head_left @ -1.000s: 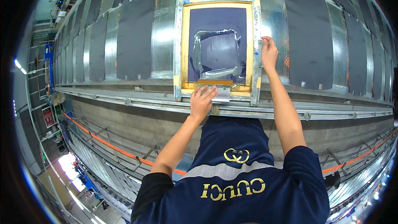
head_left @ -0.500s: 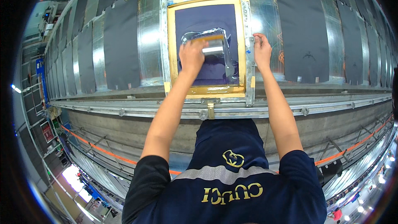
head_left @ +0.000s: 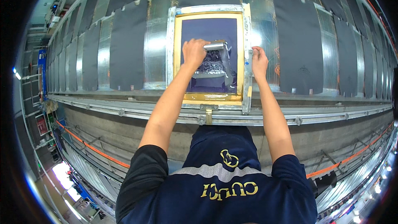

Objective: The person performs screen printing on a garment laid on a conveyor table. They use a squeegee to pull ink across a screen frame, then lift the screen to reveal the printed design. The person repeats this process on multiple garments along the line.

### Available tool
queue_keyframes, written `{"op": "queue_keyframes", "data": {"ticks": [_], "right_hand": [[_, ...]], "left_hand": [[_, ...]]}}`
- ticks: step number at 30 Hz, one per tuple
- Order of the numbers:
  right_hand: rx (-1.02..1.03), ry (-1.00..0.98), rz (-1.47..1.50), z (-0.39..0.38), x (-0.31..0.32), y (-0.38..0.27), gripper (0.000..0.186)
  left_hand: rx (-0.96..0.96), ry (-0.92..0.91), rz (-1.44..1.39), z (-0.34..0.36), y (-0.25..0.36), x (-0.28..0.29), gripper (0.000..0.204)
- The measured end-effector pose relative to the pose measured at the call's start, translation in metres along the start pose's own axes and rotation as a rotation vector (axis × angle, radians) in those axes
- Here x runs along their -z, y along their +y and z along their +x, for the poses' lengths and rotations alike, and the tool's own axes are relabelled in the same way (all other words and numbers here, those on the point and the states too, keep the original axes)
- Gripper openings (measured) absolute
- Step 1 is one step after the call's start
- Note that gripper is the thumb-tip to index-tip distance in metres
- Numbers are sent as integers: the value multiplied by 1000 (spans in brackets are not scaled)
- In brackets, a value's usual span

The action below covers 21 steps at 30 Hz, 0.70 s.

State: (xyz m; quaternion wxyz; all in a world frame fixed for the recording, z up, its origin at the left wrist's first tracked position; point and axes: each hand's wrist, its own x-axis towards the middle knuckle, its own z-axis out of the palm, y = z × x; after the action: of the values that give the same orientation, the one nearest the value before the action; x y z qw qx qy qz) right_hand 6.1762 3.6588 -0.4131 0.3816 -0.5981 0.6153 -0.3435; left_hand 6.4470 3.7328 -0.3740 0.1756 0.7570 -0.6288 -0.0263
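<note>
My left hand point(head_left: 194, 54) is closed around the left end of a squeegee point(head_left: 214, 47) with a shiny metal face. The squeegee lies crosswise on the dark purple mesh of a screen-printing frame point(head_left: 246, 29). Glossy wet ink point(head_left: 212, 67) spreads on the near side of the squeegee, with a ridge along its right side. Yellow tape borders the mesh inside the metal rails. At the frame's right rail, my right hand point(head_left: 260, 63) has its fingers curled together against the edge. Its fingertips are partly hidden.
Dark fabric panels point(head_left: 132, 47) lie in rows on a long shiny table on both sides of the frame. A metal rail point(head_left: 298, 120) with small stops runs along the near table edge, between my body and the frame. An orange strip point(head_left: 97, 147) runs further back on the left.
The squeegee has slid toward the far end of the frame in my left hand, and rippled ink now shows behind it. My right hand stays at the right rail. The whole view has shifted slightly.
</note>
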Motion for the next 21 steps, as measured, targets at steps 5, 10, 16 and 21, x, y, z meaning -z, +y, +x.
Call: {"op": "queue_keyframes", "data": {"ticks": [5, 10, 16, 21], "right_hand": [[-19, -5, 37, 4, -1, 14, 19], [8, -23, 70, 9, -6, 28, 18], [55, -23, 69, 16, 1, -5, 20], [121, -1, 15, -8, -49, -75, 20]], "left_hand": [[-38, -11, 4, -44, 15, -14, 38], [-115, 1, -33, -133, 36, -3, 43], [-87, -4, -202, -175, 36, 29, 50], [-82, -10, -204, -200, -25, 75, 59]]}}
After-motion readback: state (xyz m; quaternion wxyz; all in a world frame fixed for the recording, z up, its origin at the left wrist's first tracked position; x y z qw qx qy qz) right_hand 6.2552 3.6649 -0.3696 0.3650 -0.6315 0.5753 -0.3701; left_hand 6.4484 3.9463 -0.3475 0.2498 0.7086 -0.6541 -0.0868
